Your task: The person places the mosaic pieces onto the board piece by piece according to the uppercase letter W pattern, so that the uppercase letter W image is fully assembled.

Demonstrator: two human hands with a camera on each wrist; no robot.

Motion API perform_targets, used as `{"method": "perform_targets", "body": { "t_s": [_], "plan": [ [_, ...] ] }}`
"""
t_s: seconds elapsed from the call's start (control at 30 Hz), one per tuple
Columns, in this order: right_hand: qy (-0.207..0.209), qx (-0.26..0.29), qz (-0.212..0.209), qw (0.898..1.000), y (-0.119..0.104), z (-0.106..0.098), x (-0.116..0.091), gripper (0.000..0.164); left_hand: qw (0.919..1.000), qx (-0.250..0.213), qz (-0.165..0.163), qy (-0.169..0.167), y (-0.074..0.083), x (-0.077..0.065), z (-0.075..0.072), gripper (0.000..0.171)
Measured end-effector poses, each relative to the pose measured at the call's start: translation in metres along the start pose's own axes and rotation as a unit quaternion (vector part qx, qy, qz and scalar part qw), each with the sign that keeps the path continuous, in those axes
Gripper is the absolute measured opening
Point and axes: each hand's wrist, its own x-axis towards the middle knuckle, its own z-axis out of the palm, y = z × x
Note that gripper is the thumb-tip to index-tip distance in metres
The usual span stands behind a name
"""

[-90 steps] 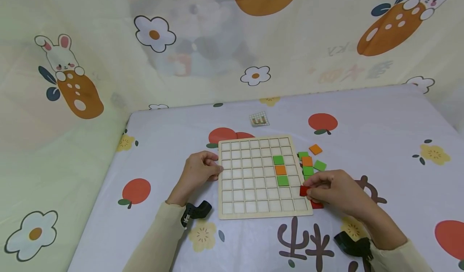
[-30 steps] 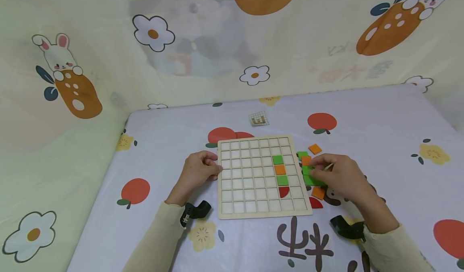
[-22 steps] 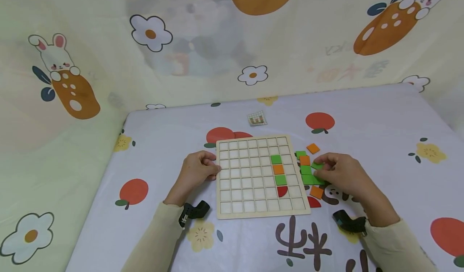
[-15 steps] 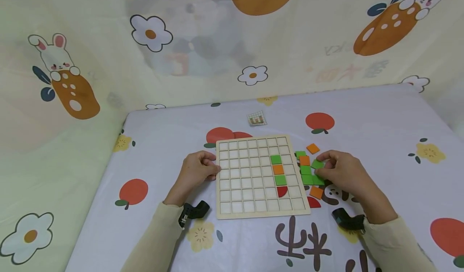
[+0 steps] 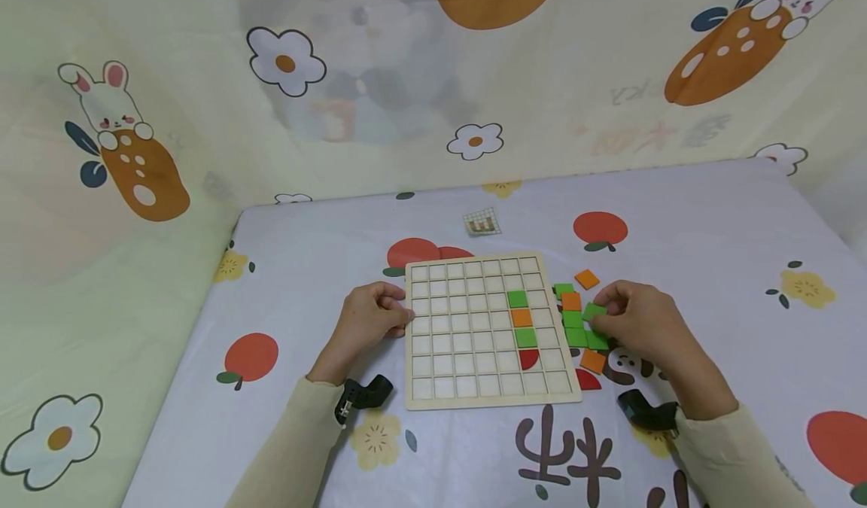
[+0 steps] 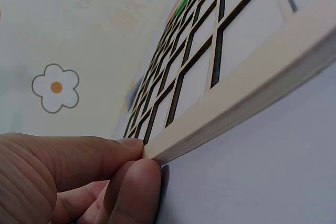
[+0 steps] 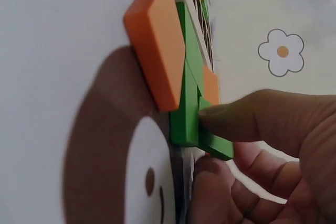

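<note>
A wooden grid board (image 5: 447, 404) lies on the cloth, with two green squares, an orange square (image 5: 521, 317) and a red quarter-round piece (image 5: 529, 359) in one column on its right side. My left hand (image 5: 369, 321) pinches the board's left rim (image 6: 226, 100) between thumb and fingers. Right of the board, my right hand (image 5: 642, 329) pinches a green square tile (image 5: 594, 311). In the right wrist view the thumb presses on top of that tile (image 7: 216, 144), with fingers at its underside, right beside other green tiles (image 7: 185, 119).
Loose pieces crowd the board's right edge: several green tiles (image 5: 575, 337), orange tiles (image 5: 593, 362) and a red piece (image 5: 588, 379). One orange tile (image 5: 587, 279) lies farther back. A small patterned card (image 5: 482, 223) sits behind the board. Each wrist wears a black camera (image 5: 646, 410).
The red piece that my right hand held now sits in the board below the green square. My right hand has moved back to the loose tiles and taken a green one. The left hand stays put.
</note>
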Motion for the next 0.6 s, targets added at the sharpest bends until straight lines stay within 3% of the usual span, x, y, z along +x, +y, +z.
{"method": "perform_targets", "body": {
  "t_s": [0.2, 0.43, 0.6],
  "plan": [
    [0.011, 0.035, -0.014, 0.999, -0.0014, 0.0005, -0.0018, 0.023, 1.0000, 0.002, -0.001, 0.000, 0.0002, -0.0004, -0.0002, 0.031],
    [-0.012, 0.125, -0.007, 0.992, -0.0039, -0.0030, -0.0055, 0.029, 0.9999, -0.011, -0.001, -0.005, 0.0003, -0.0004, -0.0010, 0.031],
    [-0.025, 0.134, -0.004, 0.991, -0.0034, -0.0042, -0.0067, 0.037, 0.9997, -0.022, -0.006, -0.009, -0.0003, 0.0001, -0.0015, 0.030]
  ]
}}
